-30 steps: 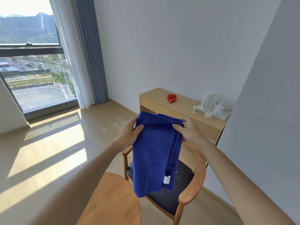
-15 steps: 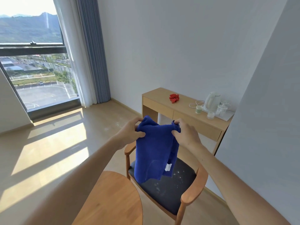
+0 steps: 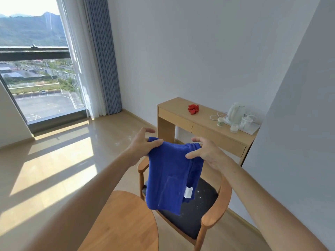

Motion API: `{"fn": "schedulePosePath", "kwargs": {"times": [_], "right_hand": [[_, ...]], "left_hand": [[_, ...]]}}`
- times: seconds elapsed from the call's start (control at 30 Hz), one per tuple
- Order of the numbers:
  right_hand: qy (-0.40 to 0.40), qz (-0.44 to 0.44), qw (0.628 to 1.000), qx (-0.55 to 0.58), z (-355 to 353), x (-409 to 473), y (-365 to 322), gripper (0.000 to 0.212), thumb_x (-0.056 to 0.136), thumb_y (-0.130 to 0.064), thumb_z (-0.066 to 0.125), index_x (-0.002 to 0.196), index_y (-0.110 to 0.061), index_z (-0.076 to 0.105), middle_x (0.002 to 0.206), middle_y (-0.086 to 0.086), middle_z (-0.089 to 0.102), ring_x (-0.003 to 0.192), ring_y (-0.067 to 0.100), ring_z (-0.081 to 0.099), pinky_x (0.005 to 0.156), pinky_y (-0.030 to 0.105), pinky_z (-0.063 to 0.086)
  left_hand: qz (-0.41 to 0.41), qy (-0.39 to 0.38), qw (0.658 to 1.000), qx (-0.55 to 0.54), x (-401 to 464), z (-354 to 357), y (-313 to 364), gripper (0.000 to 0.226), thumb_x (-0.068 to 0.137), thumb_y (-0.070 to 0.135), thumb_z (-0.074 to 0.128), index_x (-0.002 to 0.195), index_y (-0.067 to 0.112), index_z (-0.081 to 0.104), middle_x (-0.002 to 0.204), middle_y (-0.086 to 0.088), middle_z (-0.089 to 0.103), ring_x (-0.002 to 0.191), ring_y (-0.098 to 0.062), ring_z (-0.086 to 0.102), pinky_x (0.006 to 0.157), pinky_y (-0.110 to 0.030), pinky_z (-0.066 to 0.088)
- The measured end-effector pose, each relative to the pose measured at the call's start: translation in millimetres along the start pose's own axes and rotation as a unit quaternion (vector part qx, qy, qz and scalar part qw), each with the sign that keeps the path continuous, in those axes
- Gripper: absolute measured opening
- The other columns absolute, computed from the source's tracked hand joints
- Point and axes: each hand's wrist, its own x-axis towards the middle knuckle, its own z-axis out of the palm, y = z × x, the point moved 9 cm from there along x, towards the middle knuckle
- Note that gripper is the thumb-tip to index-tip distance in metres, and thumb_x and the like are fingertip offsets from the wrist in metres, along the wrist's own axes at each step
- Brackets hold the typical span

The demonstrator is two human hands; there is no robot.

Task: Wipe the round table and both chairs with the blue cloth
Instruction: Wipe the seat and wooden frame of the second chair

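Note:
The blue cloth [image 3: 172, 176] hangs in the air in front of me, folded over, with a white label near its lower right edge. My left hand [image 3: 143, 147] pinches its top left corner and my right hand [image 3: 206, 153] pinches its top right corner. Below the cloth stands a wooden chair [image 3: 215, 212] with curved armrests and a dark seat speckled with white bits. The round wooden table [image 3: 125, 225] shows its edge at the bottom, just left of the chair. Only one chair is in view.
A wooden console desk [image 3: 204, 124] stands against the far wall behind the chair, carrying a red object [image 3: 193, 109], a white kettle [image 3: 234, 112] and cups. A large window [image 3: 36, 78] and blue curtains [image 3: 101, 57] are at the left, with sunlit floor in front.
The cloth has been gathered and then spread again between my hands, which are now a little farther apart. The view has shifted slightly, showing more of the chair seat.

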Motion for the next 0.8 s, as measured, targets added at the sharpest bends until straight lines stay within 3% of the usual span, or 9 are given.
{"fn": "schedulePosePath", "kwargs": {"times": [0.07,0.13,0.23,0.3,0.47,0.57,0.67,0.73,0.8], "right_hand": [[0.041,-0.02,0.997,-0.067,-5,0,-3,0.068,0.071,-0.016,0.083,0.131,-0.021,0.052,0.129,0.002,0.054,0.114,0.023,0.055,0.098,0.044,0.049],[0.067,-0.037,0.992,-0.101,-8,-2,-6,0.056,0.079,-0.018,0.077,0.13,-0.018,0.054,0.128,0.004,0.057,0.112,0.022,0.057,0.095,0.04,0.049],[0.108,-0.068,0.975,-0.182,-12,-10,-19,0.039,0.086,-0.026,0.071,0.12,-0.017,0.055,0.108,-0.001,0.059,0.096,0.017,0.056,0.071,0.027,0.047],[0.119,-0.067,0.974,-0.181,-13,-11,-20,0.033,0.087,-0.031,0.069,0.113,-0.018,0.053,0.099,-0.003,0.057,0.088,0.016,0.055,0.062,0.025,0.042],[0.077,-0.008,0.997,-0.027,-7,-4,-5,0.036,0.087,-0.032,0.07,0.112,-0.016,0.05,0.103,0.004,0.059,0.089,0.022,0.061,0.073,0.039,0.053],[-0.015,0.016,0.999,0.024,3,-2,-1,0.062,0.066,-0.024,0.087,0.117,-0.018,0.052,0.106,0.008,0.064,0.092,0.025,0.066,0.08,0.042,0.057],[0.002,0.006,0.998,-0.06,-3,6,6,0.069,0.047,-0.029,0.081,0.113,-0.03,0.059,0.105,0.003,0.067,0.094,0.023,0.067,0.088,0.046,0.055],[0.037,-0.01,0.994,-0.101,-10,10,8,0.057,0.058,-0.032,0.077,0.112,-0.032,0.061,0.106,-0.002,0.066,0.095,0.021,0.065,0.088,0.047,0.054],[0.059,-0.025,0.987,-0.151,-14,8,3,0.045,0.067,-0.034,0.072,0.11,-0.035,0.059,0.106,-0.005,0.065,0.094,0.019,0.063,0.087,0.047,0.054]], "left_hand": [[-0.009,-0.075,0.996,-0.042,-4,12,0,0.061,0.08,-0.003,0.068,0.127,0.023,0.041,0.101,-0.015,0.064,0.087,-0.022,0.064,0.075,-0.032,0.056],[0.006,-0.104,0.994,-0.014,-8,16,5,0.065,0.079,-0.013,0.062,0.129,0.023,0.04,0.096,-0.012,0.066,0.079,-0.017,0.063,0.068,-0.022,0.053],[0.057,-0.063,0.989,0.123,-6,10,13,0.045,0.086,0.001,0.061,0.123,0.023,0.047,0.085,-0.004,0.067,0.073,-0.011,0.059,0.064,-0.018,0.047],[0.093,-0.024,0.971,0.219,-5,6,17,0.028,0.09,0.013,0.059,0.114,0.024,0.05,0.073,0.001,0.06,0.068,-0.01,0.053,0.061,-0.02,0.041],[0.118,0.047,0.964,0.235,0,-3,18,0.011,0.091,0.025,0.059,0.097,0.024,0.049,0.06,0.002,0.054,0.06,-0.015,0.049,0.056,-0.025,0.039],[0.055,0.07,0.987,0.137,4,-12,6,0.013,0.09,0.031,0.062,0.092,0.022,0.052,0.071,-0.002,0.063,0.066,-0.015,0.055,0.058,-0.028,0.045],[-0.001,-0.011,1.0,0.021,4,-5,-2,0.022,0.086,0.022,0.068,0.103,0.018,0.053,0.09,-0.009,0.068,0.081,-0.02,0.063,0.069,-0.031,0.053],[-0.008,-0.096,0.995,0.006,0,5,-2,0.038,0.082,0.003,0.069,0.112,0.017,0.051,0.099,-0.012,0.067,0.088,-0.022,0.063,0.073,-0.027,0.053],[0.016,-0.125,0.989,0.075,-3,9,1,0.042,0.08,-0.004,0.067,0.112,0.019,0.053,0.098,-0.01,0.067,0.085,-0.019,0.061,0.073,-0.023,0.049]]}}
